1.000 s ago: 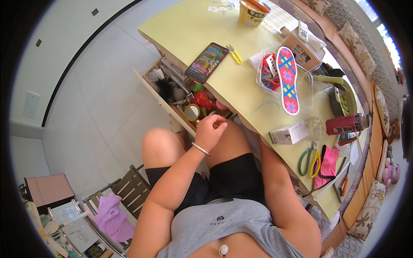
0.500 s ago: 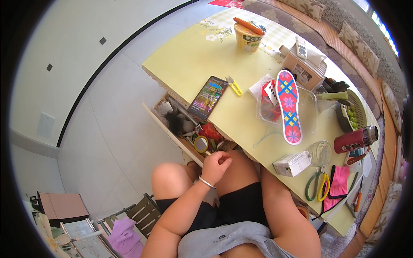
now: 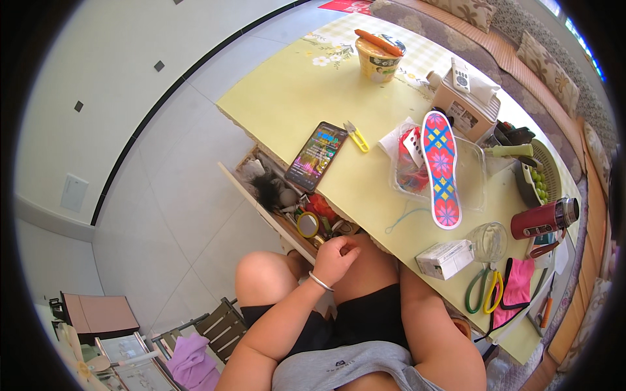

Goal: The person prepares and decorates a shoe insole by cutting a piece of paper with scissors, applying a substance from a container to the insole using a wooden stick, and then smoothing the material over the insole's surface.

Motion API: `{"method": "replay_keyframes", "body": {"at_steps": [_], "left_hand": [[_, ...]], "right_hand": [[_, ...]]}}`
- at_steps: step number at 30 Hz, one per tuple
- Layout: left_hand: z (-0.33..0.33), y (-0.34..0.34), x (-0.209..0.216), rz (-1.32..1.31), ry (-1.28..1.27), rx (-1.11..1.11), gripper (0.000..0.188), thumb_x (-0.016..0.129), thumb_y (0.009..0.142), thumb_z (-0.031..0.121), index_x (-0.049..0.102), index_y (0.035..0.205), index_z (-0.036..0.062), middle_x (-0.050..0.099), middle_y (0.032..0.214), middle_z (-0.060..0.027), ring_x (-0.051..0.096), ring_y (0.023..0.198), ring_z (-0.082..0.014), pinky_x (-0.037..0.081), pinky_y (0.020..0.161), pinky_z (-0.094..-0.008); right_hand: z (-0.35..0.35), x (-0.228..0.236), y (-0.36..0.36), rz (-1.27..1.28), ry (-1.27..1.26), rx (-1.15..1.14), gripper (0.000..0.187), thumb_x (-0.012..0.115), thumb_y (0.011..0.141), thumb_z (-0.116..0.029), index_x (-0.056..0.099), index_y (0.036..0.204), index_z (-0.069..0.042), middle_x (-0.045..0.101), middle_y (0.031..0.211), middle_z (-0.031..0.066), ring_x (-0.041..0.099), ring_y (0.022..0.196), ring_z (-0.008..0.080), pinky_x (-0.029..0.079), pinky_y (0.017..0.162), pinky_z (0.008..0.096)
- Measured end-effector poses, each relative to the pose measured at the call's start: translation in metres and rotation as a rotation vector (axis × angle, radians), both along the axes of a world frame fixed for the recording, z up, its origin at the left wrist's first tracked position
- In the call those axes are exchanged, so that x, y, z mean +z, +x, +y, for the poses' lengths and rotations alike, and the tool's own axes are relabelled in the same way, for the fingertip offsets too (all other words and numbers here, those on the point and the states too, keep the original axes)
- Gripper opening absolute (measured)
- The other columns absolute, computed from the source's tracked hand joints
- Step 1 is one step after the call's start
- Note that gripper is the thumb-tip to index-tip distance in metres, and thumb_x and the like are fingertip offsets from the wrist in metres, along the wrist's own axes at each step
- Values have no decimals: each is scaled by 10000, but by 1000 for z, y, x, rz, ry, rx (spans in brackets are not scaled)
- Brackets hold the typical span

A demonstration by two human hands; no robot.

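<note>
My left hand (image 3: 336, 259), with a bracelet at its wrist, rests over my thigh beside the drawer. Its fingers are curled with the tips near the thumb; whatever they may hold is too small or hidden. The right forearm (image 3: 417, 287) runs beneath the table edge, and that hand is out of sight. Next to my left hand the pulled-out drawer (image 3: 244, 195) holds a round mirror (image 3: 307, 224), red cloth or plastic and a dark tuft. On the table lie a phone (image 3: 317, 156), yellow thread snips (image 3: 357, 137) and a patterned insole (image 3: 441, 169) across a clear plastic tray (image 3: 479, 186).
Along the table's right side are a small white box (image 3: 445, 259), a glass (image 3: 489, 241), a red flask (image 3: 541, 219), green-and-yellow scissors (image 3: 484, 290) and pink cloth (image 3: 513, 293). Farther back stand a paper cup (image 3: 378, 65) and a tissue box (image 3: 464, 107).
The whole view has shifted slightly, so things sit a little lower and to the right. My left hand keeps its curled pose by the drawer.
</note>
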State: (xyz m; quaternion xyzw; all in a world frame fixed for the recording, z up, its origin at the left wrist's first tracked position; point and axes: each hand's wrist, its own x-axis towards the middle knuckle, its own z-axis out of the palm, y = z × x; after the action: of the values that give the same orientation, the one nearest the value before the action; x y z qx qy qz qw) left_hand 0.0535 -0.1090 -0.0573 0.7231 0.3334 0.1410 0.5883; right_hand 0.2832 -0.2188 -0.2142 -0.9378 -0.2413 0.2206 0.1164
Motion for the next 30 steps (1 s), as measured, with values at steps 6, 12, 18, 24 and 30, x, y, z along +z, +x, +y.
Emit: {"method": "replay_keyframes", "body": {"at_steps": [6,12,18,24,30], "left_hand": [[1,-3,0,-22,-23,18,214,714,842,118,682,995,-28,705,848,-62,649,741,-108,524,695,-254],[4,-11,-8,-26,-2,15,206,710,849,117,680,994,-26,702,841,-63,650,738,-111,525,695,-258],[8,-11,-1,-1,23,16,205,709,840,130,679,974,-22,701,840,-86,659,740,-145,529,698,-278],[9,-13,-9,-53,10,62,202,712,819,147,687,935,-16,709,836,-121,680,752,-188,537,701,-305],[5,-9,-3,-73,-19,14,178,701,846,94,679,968,-34,695,820,-69,640,723,-115,520,685,-253]], "right_hand": [[1,1,2,11,12,-10,372,601,821,-83,593,1184,0,635,1063,149,589,823,206,473,704,308],[1,0,5,19,20,-25,374,601,822,-83,594,1188,-2,635,1062,142,585,820,194,470,701,298],[-5,0,9,35,78,-63,376,600,823,-82,595,1191,-4,635,1061,135,582,816,182,466,697,287],[-9,4,16,125,246,-116,378,599,824,-82,595,1194,-6,636,1060,128,578,813,171,462,694,277],[-38,24,18,338,497,-316,380,598,825,-81,596,1197,-7,636,1059,121,574,809,159,459,691,267]]}}
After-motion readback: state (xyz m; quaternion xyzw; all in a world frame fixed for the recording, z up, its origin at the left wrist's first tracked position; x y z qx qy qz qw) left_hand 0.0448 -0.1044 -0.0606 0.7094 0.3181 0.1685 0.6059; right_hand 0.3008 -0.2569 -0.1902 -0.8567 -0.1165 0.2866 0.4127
